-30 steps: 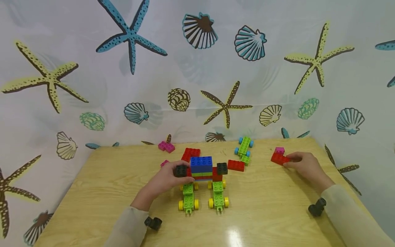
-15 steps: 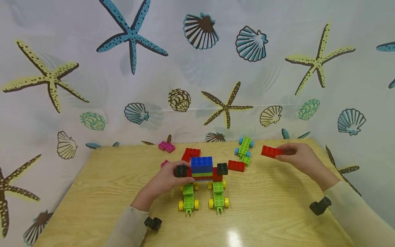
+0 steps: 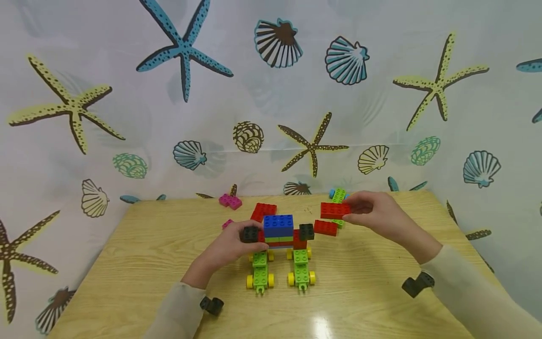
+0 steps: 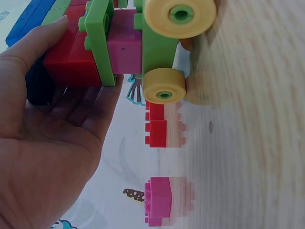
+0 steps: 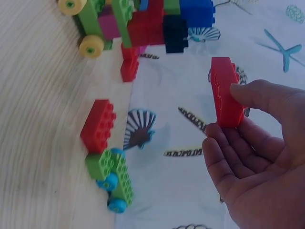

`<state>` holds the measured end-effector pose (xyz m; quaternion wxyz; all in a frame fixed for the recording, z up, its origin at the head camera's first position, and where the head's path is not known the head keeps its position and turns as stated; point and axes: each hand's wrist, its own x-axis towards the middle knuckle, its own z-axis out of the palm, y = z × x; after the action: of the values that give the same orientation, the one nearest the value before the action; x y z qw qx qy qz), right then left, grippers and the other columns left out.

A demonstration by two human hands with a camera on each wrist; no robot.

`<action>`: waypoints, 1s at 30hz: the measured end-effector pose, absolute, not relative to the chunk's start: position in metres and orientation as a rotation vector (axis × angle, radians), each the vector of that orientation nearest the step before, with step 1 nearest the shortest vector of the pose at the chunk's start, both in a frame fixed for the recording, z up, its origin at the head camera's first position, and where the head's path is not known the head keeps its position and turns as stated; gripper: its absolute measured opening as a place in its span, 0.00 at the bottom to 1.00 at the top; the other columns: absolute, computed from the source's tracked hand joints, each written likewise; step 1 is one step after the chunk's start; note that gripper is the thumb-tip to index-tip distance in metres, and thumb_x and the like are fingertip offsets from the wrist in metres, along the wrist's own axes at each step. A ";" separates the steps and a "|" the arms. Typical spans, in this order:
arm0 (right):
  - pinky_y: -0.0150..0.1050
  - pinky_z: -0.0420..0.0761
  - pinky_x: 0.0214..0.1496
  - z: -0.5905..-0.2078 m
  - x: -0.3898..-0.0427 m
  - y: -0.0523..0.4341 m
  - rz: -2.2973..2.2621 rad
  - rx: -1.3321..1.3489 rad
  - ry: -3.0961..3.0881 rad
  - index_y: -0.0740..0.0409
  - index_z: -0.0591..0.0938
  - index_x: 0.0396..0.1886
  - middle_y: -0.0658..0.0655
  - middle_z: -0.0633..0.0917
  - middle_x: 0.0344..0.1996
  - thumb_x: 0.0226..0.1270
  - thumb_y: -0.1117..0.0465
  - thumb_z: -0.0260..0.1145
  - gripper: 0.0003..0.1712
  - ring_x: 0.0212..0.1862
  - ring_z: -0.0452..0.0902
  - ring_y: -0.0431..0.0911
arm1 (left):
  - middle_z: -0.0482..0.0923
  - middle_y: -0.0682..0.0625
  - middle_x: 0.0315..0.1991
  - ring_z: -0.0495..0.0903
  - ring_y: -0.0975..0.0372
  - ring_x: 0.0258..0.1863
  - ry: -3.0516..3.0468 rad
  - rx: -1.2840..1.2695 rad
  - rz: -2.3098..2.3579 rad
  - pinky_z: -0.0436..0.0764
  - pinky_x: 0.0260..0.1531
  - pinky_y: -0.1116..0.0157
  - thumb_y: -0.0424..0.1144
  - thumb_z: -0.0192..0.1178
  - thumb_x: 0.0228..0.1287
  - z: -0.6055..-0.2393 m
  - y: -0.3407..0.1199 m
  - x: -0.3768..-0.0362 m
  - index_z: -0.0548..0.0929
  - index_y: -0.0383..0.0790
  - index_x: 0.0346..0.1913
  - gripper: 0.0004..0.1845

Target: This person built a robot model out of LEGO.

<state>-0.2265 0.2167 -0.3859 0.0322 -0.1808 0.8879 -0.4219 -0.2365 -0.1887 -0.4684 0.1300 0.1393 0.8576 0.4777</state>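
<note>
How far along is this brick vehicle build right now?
Mostly built, it seems: the brick vehicle stands on its yellow-wheeled green bases with red, blue and black bricks stacked on. The left hand steadies it; the right hand holds a red brick in the air, not yet attached. Loose red bricks, pink bricks and a blue-wheeled green piece lie unused.

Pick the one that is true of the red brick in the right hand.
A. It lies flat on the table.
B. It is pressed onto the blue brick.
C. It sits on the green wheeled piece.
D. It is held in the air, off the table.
D: the right hand pinches the red brick in the air above the table, clear of the blue brick.
</note>
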 end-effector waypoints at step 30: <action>0.51 0.91 0.67 -0.372 -0.229 0.139 -1.349 -0.728 2.538 0.57 0.86 0.72 0.58 0.91 0.62 0.78 0.59 0.76 0.26 0.60 0.90 0.51 | 0.88 0.45 0.61 0.85 0.52 0.58 2.484 0.402 1.394 0.90 0.64 0.51 0.49 0.79 0.71 -0.468 -0.189 -0.235 0.86 0.48 0.67 0.26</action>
<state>-0.2291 0.1390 -0.3720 0.0885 -0.2445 0.8526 -0.4532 -0.2352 -0.1888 -0.4676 0.1319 0.1386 0.8560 0.4802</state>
